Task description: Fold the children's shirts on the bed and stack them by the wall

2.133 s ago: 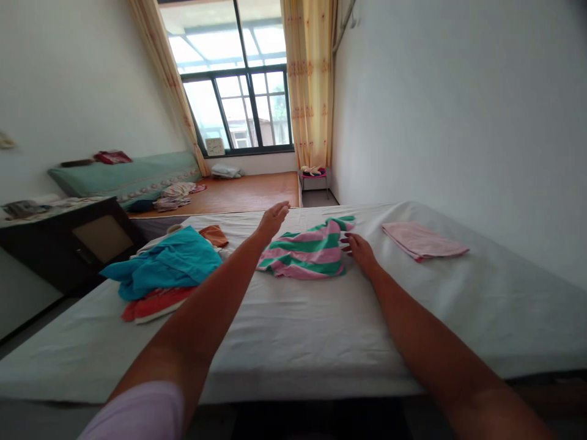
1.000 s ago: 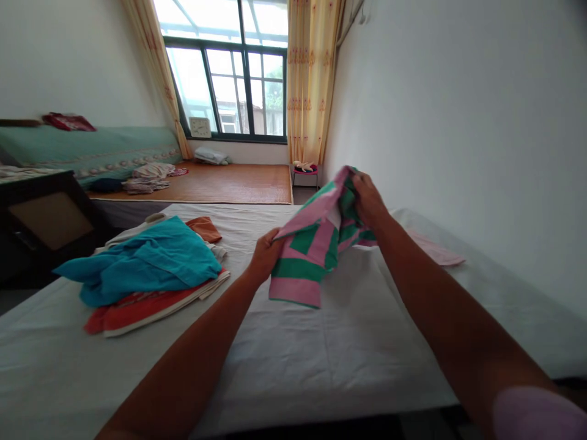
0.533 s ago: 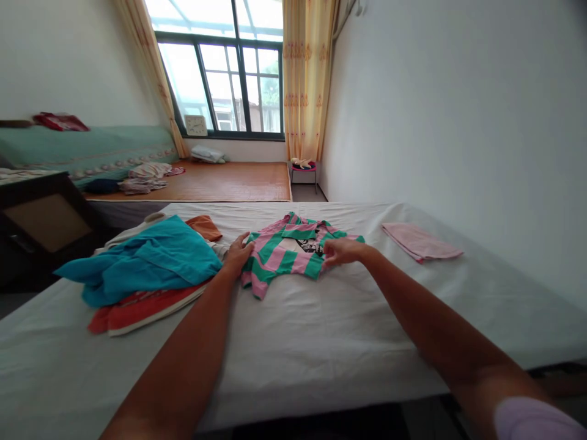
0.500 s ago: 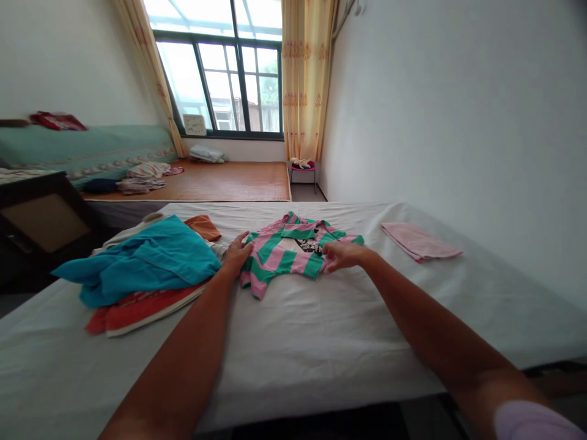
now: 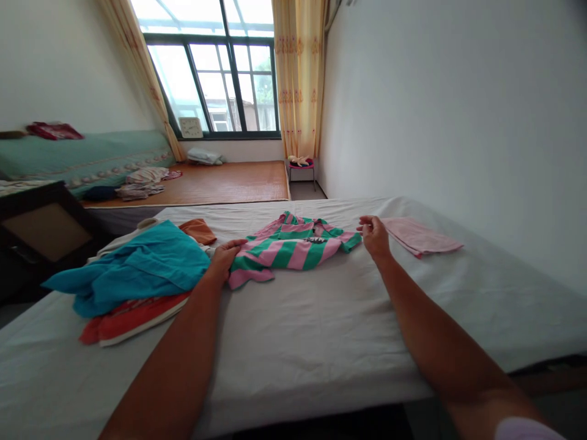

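A small pink-and-green striped shirt lies spread flat on the white bed sheet. My left hand grips its left sleeve edge, fingers curled on the cloth. At the shirt's right side my right hand pinches the other sleeve edge and holds it stretched outward. Both arms reach forward over the bed.
A folded pink cloth lies just right of my right hand. At the left is a heap of clothes with a teal garment over an orange-red one. A white wall runs along the bed's right. Beyond are a low wooden platform and a window.
The shirt was lifted off the bed, then laid down flat. Since half a second ago my hands have moved apart to its sleeves and the shirt is stretched wider.
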Demonstrator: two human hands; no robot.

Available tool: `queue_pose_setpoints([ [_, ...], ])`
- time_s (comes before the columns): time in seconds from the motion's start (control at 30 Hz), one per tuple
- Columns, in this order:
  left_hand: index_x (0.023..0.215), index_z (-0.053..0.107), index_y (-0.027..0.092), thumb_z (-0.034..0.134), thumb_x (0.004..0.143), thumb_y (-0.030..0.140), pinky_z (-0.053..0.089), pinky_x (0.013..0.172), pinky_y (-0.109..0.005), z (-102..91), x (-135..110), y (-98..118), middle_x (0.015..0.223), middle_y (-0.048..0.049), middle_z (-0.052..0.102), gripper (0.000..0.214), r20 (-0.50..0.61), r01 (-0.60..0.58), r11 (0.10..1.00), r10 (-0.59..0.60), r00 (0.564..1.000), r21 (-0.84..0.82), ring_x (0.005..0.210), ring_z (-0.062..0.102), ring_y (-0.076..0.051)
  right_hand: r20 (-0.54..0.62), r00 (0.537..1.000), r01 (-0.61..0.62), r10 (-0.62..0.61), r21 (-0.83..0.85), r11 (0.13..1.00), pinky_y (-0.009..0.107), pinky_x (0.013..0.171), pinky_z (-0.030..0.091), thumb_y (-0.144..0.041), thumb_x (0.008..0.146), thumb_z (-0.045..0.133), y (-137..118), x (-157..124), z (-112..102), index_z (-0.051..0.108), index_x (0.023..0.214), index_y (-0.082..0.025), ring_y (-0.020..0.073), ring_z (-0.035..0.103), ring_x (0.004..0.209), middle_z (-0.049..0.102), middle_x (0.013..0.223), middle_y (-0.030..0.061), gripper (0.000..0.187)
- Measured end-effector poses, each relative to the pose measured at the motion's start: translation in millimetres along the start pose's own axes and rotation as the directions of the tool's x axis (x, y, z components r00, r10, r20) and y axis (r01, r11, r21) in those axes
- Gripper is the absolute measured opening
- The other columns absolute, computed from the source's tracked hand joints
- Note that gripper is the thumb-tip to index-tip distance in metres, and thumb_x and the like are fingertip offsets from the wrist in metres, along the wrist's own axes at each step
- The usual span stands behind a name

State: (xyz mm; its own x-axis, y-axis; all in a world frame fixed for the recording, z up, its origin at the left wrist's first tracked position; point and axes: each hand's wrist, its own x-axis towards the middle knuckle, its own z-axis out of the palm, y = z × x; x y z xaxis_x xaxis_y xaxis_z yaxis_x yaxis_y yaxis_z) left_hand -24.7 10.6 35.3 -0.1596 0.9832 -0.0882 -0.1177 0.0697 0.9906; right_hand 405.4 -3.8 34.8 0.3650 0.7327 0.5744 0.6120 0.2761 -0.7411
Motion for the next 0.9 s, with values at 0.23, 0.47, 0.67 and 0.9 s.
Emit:
queue_pose_setpoints([
  [0.23, 0.093, 0.071, 0.015, 0.066, 0.06, 0.012, 0.052, 0.053, -0.023, 1.4, -1, -7, 0.068, -0.0015, 0.071, 0.034, -0.009, 0.042, 0.999, -0.042, 0.999, -0.004, 0.057, 0.064, -0.014, 0.571, 0.818, -0.025, 0.071, -0.088, 0.996, 0.023, 0.053, 0.045, -0.045, 0.074, 0.068, 3, -18, -8, 0.065, 0.11, -0.02, 0.0115, 0.055, 0.052, 0.062, 0.064, -0.0033, 0.044],
  [0.47, 0.096, 0.071, 0.014, 0.076, 0.061, 0.02, 0.052, 0.054, -0.022, -2.0, -11, 1, 0.075, -0.0037, 0.072, 0.035, 0.246, 0.107, 0.994, -0.109, 0.963, 0.024, 0.058, 0.065, -0.014, 0.612, 0.79, 0.058, 0.032, -0.127, 0.99, 0.024, 0.056, 0.045, -0.026, 0.078, 0.057, -5, -23, 1, 0.07, 0.1, -0.022, 0.0124, 0.056, 0.051, 0.063, 0.06, -0.0028, 0.026],
  [0.67, 0.095, 0.072, 0.014, 0.079, 0.064, 0.03, 0.04, 0.043, -0.017, -7.7, -29, 17, 0.06, 0.0, 0.063, 0.035, 0.575, 0.082, 0.993, -0.119, 0.81, 0.09, 0.047, 0.054, -0.009, 0.257, 0.963, -0.117, 0.076, 0.148, 0.982, 0.026, 0.056, 0.047, -0.023, 0.072, 0.046, 14, -6, -9, 0.066, 0.089, -0.019, 0.0147, 0.055, 0.055, 0.062, 0.065, -0.0011, 0.027],
  [0.9, 0.105, 0.07, 0.013, 0.063, 0.075, 0.054, 0.027, 0.038, -0.017, 5.0, -21, 11, 0.054, 0.0029, 0.054, 0.051, 0.512, -0.218, 0.869, -0.047, 0.858, 0.444, 0.04, 0.042, -0.006, -0.06, 0.998, -0.017, 0.007, -0.163, 0.986, 0.04, 0.089, 0.049, -0.018, 0.068, 0.044, 47, 8, -24, 0.067, 0.099, -0.017, 0.0226, 0.063, 0.087, 0.067, 0.105, 0.0107, 0.038],
])
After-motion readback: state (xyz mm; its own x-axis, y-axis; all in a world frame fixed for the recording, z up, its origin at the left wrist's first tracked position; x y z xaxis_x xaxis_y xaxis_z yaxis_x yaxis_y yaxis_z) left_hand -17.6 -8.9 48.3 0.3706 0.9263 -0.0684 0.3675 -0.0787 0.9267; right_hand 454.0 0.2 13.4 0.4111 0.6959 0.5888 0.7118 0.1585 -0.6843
